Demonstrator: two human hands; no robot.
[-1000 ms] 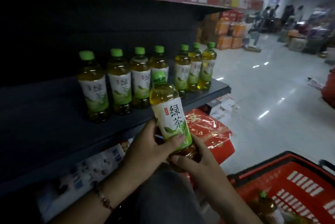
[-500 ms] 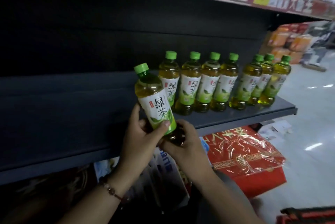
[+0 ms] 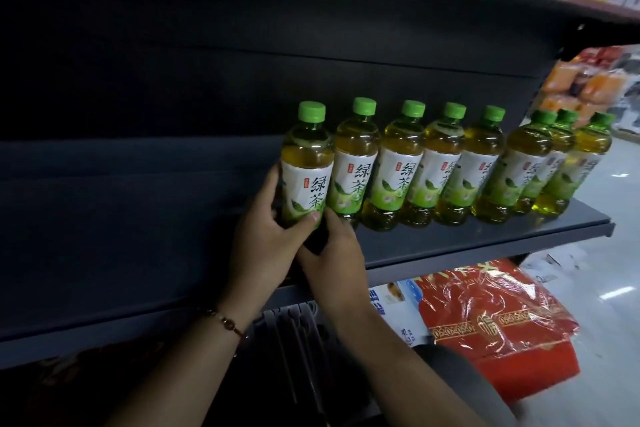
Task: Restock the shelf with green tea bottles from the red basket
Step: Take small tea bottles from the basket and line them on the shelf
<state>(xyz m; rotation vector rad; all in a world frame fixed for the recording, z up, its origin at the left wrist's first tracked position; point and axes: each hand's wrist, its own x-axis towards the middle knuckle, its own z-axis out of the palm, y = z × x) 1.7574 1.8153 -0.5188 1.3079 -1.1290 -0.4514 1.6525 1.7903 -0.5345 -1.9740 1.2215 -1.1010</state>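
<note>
Both my hands — left hand (image 3: 265,236), right hand (image 3: 337,253) — clamp one green tea bottle (image 3: 306,167) upright at the shelf (image 3: 485,236) row's left end, touching its neighbour bottle (image 3: 353,163).

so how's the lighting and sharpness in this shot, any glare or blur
Head view: dim and uneven; the dark metal shelf and its back panel sit in shadow, the green-capped tea bottle in both hands reads sharp, glare streaks the red plastic-wrapped box, the right edge is soft and bowed.

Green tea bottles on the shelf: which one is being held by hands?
The leftmost bottle: the left hand and right hand grip its base; the others stand untouched.
</note>
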